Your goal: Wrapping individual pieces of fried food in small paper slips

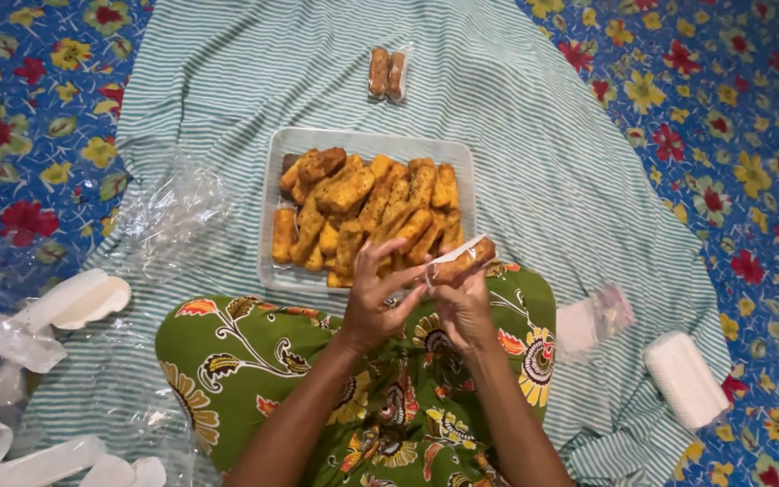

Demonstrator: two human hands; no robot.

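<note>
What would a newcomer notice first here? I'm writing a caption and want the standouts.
The eye lands on the clear tray piled with golden-brown fried sticks, in the middle of the striped cloth. Just below it, the left hand and right hand hold one stick in a clear wrapper over a green flowered lap. A small wrapped pair of sticks lies beyond the tray.

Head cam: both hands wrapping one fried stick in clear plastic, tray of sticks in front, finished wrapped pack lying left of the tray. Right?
Not quite. The head view shows the wrapped pack lying beyond the tray, not left of it. The rest holds: the left hand and right hand wrap one fried stick in clear plastic.
</note>
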